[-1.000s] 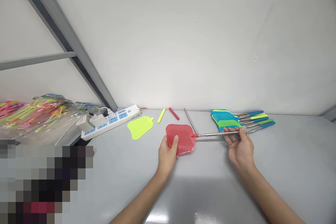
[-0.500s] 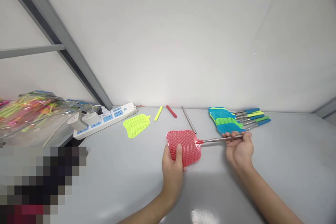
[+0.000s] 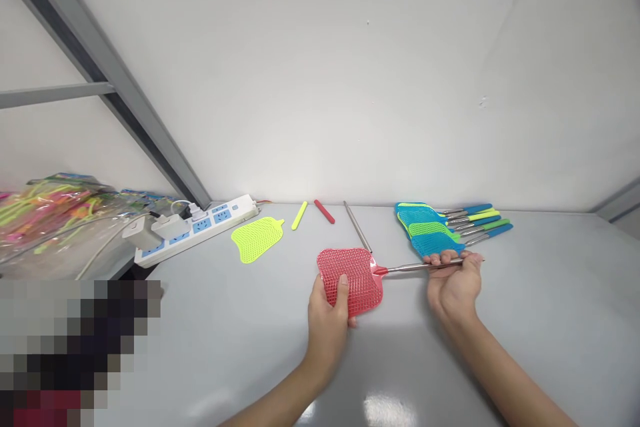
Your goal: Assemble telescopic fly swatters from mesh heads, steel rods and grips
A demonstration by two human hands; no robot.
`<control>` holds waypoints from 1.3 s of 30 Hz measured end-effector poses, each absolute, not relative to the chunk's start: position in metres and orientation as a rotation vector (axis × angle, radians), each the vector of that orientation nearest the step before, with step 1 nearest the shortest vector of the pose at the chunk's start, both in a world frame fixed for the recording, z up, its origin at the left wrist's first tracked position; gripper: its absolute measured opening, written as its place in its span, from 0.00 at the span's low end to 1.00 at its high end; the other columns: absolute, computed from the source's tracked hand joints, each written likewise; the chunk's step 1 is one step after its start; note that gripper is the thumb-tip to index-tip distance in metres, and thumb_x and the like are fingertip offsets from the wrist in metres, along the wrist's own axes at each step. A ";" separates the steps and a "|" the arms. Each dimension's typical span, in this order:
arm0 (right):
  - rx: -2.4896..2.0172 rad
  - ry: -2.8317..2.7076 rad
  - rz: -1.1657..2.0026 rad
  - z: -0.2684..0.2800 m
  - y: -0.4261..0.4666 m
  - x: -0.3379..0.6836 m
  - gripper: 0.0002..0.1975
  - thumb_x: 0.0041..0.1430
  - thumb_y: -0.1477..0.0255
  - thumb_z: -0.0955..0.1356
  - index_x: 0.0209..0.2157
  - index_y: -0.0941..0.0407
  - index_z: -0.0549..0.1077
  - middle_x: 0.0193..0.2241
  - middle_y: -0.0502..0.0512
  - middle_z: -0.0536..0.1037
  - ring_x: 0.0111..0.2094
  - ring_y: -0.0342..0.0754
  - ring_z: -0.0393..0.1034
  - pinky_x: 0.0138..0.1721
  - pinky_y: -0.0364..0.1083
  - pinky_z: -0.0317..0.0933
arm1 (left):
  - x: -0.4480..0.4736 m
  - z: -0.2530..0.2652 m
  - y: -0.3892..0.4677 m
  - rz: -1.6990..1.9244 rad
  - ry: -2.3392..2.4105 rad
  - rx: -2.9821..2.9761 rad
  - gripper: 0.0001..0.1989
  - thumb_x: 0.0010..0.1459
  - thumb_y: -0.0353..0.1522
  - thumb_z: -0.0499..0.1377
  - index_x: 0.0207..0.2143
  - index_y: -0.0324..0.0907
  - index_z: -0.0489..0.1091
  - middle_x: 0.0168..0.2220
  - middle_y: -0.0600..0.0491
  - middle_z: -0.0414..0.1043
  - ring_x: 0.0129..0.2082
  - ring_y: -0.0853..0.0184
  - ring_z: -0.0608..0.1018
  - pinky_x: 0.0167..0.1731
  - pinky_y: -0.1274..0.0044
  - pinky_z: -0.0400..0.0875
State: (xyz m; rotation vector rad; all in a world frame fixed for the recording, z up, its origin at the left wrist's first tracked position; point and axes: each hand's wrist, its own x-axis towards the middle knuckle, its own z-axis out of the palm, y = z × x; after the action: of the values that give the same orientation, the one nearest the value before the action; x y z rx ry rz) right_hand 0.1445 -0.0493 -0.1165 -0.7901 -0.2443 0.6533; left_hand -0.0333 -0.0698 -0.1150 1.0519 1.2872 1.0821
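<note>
A red fly swatter head (image 3: 357, 273) with a metal rod (image 3: 407, 267) joined to its neck is held above the table between my two hands. My left hand (image 3: 330, 320) grips the lower left of the mesh, thumb on top. My right hand (image 3: 456, 283) is closed round the rod toward its far end, palm up. Behind the swatter lie a loose metal rod (image 3: 357, 227), a red handle grip (image 3: 325, 211), a yellow handle grip (image 3: 299, 215) and a yellow swatter head (image 3: 257, 239).
Several swatters with blue, green and yellow heads (image 3: 430, 238) lie stacked behind my right hand. A white power strip (image 3: 200, 230) with plugs lies at the left. Bagged coloured goods (image 3: 60, 213) are beyond it. A white wall (image 3: 350, 80) rises behind the grey table (image 3: 550, 280).
The view has shifted slightly, so the table items sit a little further left. Both hands keep their hold on the red swatter, almost unmoved.
</note>
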 end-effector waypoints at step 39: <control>-0.555 0.007 1.177 -0.098 -0.048 0.166 0.18 0.55 0.70 0.59 0.15 0.56 0.47 0.11 0.41 0.42 0.11 0.38 0.36 0.10 0.39 0.37 | -0.030 -0.105 -0.076 0.973 0.957 0.603 0.12 0.45 0.39 0.58 0.24 0.38 0.65 0.21 0.54 0.67 0.22 0.69 0.71 0.23 0.77 0.66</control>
State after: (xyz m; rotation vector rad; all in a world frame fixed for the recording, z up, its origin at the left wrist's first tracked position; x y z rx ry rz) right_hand 0.1660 -0.0480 -0.0977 -0.5553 0.0072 1.1767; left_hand -0.0302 -0.0756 -0.1049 0.6031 0.9573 0.9729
